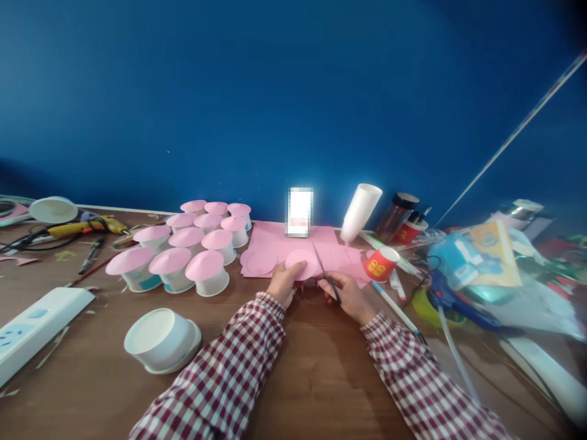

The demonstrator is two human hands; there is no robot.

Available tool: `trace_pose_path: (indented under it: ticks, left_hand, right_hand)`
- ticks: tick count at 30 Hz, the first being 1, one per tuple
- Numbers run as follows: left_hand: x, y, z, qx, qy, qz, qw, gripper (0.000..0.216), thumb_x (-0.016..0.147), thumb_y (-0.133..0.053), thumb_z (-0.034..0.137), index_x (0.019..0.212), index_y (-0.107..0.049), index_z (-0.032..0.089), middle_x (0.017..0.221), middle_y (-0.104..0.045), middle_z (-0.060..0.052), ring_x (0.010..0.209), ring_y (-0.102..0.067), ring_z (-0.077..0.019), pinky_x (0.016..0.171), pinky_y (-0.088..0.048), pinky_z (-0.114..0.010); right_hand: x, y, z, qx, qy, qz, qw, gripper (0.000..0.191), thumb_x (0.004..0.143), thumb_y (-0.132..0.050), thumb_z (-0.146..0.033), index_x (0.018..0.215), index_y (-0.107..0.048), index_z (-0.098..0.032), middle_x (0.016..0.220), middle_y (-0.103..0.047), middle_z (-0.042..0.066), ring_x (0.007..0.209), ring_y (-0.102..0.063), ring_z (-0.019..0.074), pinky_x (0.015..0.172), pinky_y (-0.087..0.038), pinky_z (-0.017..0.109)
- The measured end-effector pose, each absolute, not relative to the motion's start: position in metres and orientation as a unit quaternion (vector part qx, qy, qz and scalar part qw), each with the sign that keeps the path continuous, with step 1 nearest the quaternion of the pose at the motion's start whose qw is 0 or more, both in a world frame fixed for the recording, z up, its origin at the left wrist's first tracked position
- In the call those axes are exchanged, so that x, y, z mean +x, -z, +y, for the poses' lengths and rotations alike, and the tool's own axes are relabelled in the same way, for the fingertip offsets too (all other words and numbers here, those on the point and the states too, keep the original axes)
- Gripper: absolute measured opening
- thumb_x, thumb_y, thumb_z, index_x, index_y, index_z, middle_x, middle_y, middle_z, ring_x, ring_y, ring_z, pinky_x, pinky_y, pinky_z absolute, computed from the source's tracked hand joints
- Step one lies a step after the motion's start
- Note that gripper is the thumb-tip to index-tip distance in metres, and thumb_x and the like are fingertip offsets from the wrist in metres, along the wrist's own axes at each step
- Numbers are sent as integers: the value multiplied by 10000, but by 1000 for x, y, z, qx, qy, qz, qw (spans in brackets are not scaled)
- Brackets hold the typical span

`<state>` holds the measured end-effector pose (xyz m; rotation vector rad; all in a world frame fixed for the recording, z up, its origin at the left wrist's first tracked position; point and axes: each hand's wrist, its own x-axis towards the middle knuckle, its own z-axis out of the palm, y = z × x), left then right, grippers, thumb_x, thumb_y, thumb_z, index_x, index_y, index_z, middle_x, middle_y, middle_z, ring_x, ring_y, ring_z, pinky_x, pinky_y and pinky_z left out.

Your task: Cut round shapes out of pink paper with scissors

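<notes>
My left hand [285, 282] is closed on a round pink paper piece [301, 263], holding it up just above the wooden table [312, 366]. My right hand [349, 296] grips a pair of scissors [324, 273], whose blades point up and left into the paper's right edge. Both hands sit in front of several pink paper sheets [293, 247] lying flat against the blue wall. Both forearms wear red-and-white checked sleeves.
Several white cups topped with pink cones [190, 247] stand at the left. An upturned white bowl [160, 339] and a power strip [32, 327] lie nearer me. A red paper cup [381, 263], stacked white cups [360, 212], pens and a blue glue gun [452, 293] crowd the right.
</notes>
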<state>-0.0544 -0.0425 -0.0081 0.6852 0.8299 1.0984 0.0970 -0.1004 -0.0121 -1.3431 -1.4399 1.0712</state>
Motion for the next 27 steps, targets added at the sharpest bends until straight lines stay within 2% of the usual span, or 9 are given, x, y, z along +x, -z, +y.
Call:
trace_pose_path:
  ticks: [8, 16, 27]
  left_hand:
    - [-59, 12, -40, 338, -468, 345, 740, 262, 623, -720, 253, 784, -603, 82, 592, -574, -23, 451, -490, -89, 395, -381, -208]
    - [-59, 10, -41, 328, -471, 337, 746, 253, 615, -727, 238, 778, -614, 82, 613, -594, -34, 493, -518, -95, 414, -389, -201]
    - [-60, 9, -41, 346, -468, 347, 735, 246, 620, -714, 243, 765, -610, 74, 575, -575, -27, 446, -489, -91, 398, -364, -214]
  right_hand:
    - [100, 13, -100, -518, -465, -575, 430, 297, 778, -623, -439, 810, -591, -145, 557, -471, -55, 469, -451, 72, 442, -391, 194]
    - [99, 10, -101, -522, -472, -565, 431, 347, 760, -624, -475, 836, -589, -139, 546, -465, -55, 458, -446, 77, 428, -394, 205]
    - [99, 11, -101, -524, -464, -571, 428, 349, 749, -633, -482, 831, -604, -143, 542, -468, -58, 466, -452, 78, 444, -403, 205]
